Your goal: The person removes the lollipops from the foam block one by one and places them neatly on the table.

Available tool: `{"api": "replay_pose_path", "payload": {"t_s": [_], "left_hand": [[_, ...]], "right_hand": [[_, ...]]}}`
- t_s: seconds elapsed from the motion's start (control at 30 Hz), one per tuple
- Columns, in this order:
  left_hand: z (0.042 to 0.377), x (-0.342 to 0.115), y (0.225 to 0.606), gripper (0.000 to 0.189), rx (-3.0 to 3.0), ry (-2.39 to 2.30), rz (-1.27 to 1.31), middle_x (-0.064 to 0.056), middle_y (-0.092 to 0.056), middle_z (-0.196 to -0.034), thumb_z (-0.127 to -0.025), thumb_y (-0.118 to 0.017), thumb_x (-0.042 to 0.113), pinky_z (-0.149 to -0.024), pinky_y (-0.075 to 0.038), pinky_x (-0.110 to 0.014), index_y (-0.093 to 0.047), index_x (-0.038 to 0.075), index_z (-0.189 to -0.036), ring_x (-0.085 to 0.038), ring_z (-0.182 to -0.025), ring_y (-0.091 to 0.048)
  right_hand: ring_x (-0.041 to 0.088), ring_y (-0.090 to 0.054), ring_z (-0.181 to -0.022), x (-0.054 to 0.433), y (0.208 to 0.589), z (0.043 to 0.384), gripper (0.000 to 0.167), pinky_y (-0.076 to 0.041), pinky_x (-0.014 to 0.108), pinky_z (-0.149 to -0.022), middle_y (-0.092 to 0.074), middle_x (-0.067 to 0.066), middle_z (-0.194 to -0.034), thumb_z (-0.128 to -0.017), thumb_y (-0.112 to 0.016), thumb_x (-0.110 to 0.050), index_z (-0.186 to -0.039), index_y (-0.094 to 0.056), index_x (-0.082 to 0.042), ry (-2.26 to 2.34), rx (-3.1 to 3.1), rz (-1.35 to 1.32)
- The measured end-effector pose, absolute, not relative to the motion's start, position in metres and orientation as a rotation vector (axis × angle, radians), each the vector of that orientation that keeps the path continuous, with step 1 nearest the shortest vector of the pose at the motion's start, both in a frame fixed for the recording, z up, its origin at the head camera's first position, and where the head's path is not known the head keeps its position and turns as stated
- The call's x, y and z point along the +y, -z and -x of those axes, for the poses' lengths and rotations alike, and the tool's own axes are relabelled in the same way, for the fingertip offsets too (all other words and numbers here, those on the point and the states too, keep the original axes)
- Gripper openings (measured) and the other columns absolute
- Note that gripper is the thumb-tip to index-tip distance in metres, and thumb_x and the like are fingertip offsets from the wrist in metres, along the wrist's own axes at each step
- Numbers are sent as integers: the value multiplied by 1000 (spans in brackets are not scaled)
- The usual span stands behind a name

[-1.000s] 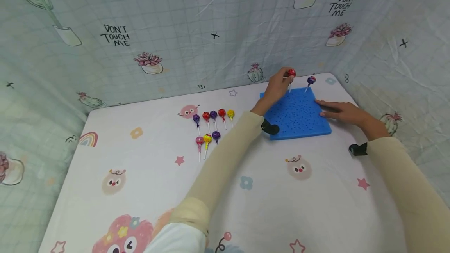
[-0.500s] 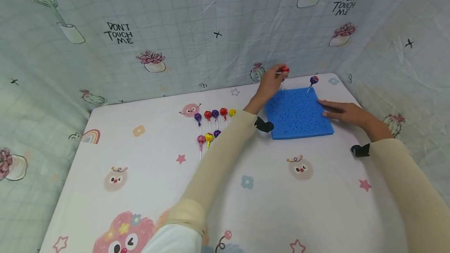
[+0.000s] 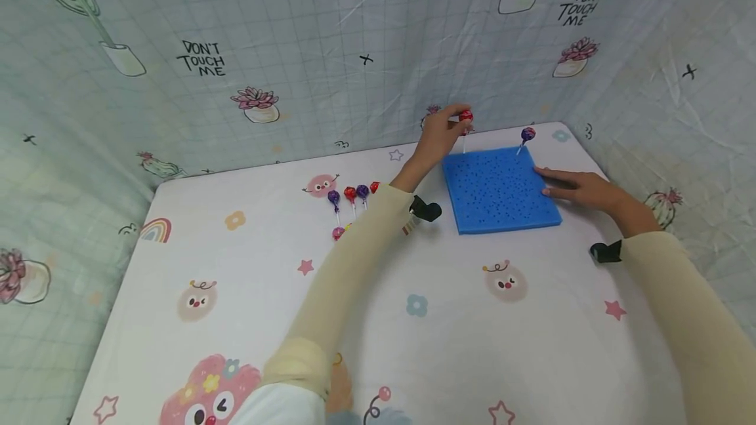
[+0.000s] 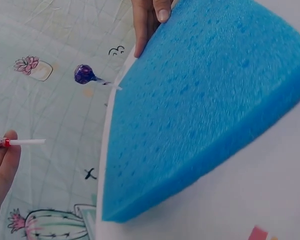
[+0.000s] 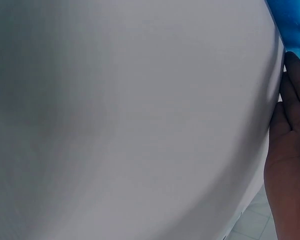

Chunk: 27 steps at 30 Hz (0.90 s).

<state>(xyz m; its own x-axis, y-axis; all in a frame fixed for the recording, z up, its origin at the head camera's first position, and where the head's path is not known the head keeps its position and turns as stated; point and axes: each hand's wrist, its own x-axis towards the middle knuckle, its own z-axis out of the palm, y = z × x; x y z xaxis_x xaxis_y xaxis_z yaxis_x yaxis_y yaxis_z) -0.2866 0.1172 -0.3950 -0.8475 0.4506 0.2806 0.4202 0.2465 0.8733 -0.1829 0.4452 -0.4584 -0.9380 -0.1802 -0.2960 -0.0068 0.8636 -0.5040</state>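
In the head view, my left hand (image 3: 436,141) pinches a red lollipop (image 3: 466,116) by its wrapped head, stick pointing down, over the far left corner of a blue foam board (image 3: 502,192). The left wrist view shows the stick's white end (image 4: 32,142) apart from the foam. Small holes dot the board's top. A purple lollipop (image 3: 527,134) stands tilted in the foam near its far right corner. My right hand (image 3: 581,190) rests with extended fingers against the board's right edge; in the right wrist view its fingertips touch the blue foam (image 5: 290,22).
Several lollipops lie left of the board, partly hidden by my left sleeve (image 3: 336,281); a purple one (image 3: 333,198) and a red one (image 3: 351,194) show. A patterned curtain (image 3: 331,51) hangs right behind the white table (image 3: 254,320).
My left hand has moved left with the red lollipop, from the middle of the board's far edge to its far left corner. The right hand stays against the board.
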Motion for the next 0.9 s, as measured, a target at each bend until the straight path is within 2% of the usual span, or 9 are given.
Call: {"api": "replay_pose_path", "payload": {"t_s": [0.3,0.43,0.63,0.9], "left_hand": [[283,90,380,36,2473,-1696,-993,-14,-66,-126,-103,-59,7,-83,-54,-21,-59,1,-139,-19,-98,-72],[278,78,371,39,2533,-1624,-1030,-16,-67,-125,-101,-63,7,-83,-55,-21,-57,0,-139,-21,-100,-71],[272,63,361,39,2527,-1583,-1050,-17,-64,-129,-103,-57,1,-88,-56,-22,-55,-1,-142,-23,-105,-71],[263,40,355,41,2597,-1438,-1123,-14,-64,-132,-103,-61,10,-94,-54,-23,-55,3,-142,-22,-112,-67]], "right_hand": [[59,-10,-147,446,459,183,74,-11,79,-110,-17,25,-165,-102,-57,-50,-162,-25,-21,748,2694,160],[59,-10,-147,446,458,183,73,-11,79,-109,-18,25,-164,-102,-57,-48,-162,-25,-21,751,2696,163],[58,-9,-148,446,456,183,73,-11,79,-110,-17,24,-165,-102,-57,-48,-162,-25,-21,754,2689,167],[58,-10,-148,446,456,182,73,-11,79,-110,-17,24,-165,-103,-57,-47,-162,-25,-20,754,2687,165]]}}
